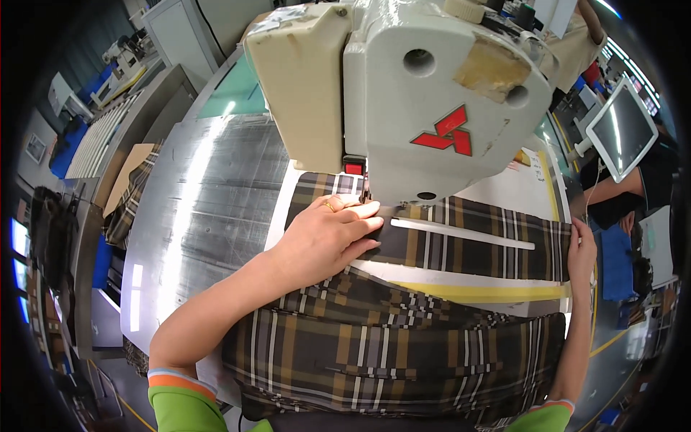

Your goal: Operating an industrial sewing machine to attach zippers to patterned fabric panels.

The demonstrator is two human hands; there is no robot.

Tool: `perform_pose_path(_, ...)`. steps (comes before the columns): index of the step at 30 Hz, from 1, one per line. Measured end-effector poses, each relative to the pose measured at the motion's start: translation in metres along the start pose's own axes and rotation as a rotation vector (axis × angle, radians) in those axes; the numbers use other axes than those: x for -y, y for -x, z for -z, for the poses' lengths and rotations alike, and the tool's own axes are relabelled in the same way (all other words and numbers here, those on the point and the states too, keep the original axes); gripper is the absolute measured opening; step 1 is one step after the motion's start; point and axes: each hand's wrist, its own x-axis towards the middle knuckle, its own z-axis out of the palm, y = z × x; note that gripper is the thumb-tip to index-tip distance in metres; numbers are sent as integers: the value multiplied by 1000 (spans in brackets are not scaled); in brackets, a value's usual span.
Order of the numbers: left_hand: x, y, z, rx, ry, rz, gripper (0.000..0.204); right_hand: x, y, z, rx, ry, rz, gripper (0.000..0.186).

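A plaid fabric panel [489, 261] in dark brown, tan and white lies under the head of a sewing machine [461, 86]. My left hand [327, 234] rests on its left part, fingers stretched flat beside the needle area; a ring shows on one finger. At the panel's right end my right hand [581, 252] is closed on the edge, its fingertips partly hidden. A narrow white strip [463, 235] lies lengthwise on the panel between my hands. More bunched plaid fabric [403, 353] lies in front of me, below my forearms. The needle tip is hidden behind my left fingers.
A shiny metal table top [209, 216] extends to the left. Yellow tape [489, 291] runs along the white work surface. Plaid pieces and brown card [133, 173] lie at far left. On the right are a tablet screen [623, 129] and another person's arm [612, 191].
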Motion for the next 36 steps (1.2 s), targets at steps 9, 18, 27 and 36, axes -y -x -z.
perform_pose_path(9,-2,0,-9,97,-135,92,28,-13,-21,-19,-20,129,168,19)
perform_pose_path(18,-3,-4,-9,137,-158,5,28,28,-27,-4,-4,439,247,28)
perform_pose_path(27,-2,-4,-6,195,-194,4,31,261,10,-46,264,-277,904,39)
perform_pose_path(36,-1,-3,-13,134,-198,-3,28,252,3,-59,298,-331,959,38)
